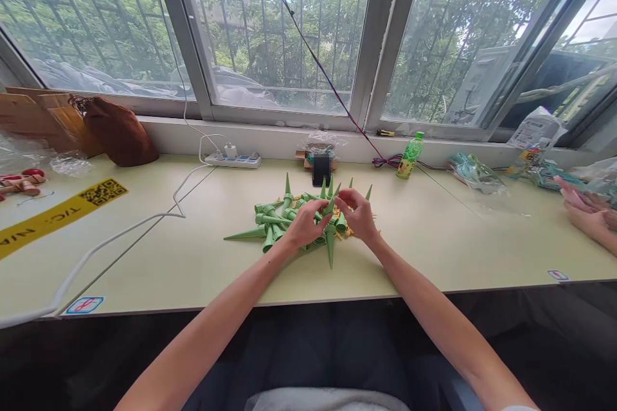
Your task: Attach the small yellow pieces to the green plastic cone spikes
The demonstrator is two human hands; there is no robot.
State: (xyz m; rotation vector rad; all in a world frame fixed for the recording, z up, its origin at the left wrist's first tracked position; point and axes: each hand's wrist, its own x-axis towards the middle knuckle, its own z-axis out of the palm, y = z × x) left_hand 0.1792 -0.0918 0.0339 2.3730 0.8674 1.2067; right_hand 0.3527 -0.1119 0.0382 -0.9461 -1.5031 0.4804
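The left hand (308, 223) is pinching a green spike (330, 207) over the heaped green pieces (272, 230) on the counter (457, 244); the right hand (357, 213) is curling alongside (whether its grip is clamping, I cannot tell). Much seems left: many pieces are lying loose.

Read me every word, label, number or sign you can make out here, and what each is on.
"T/C: N/A", apparently: yellow strip, upside down, cut off by the picture's edge; black square code alongside.
Red mark, unclear: white, blue-bordered left sticker.
Too small or blurred: white, blue-bordered right sticker, green-capped plastic bottle, crumpled whitish plastic wrapper, yellow-and-red label below it.
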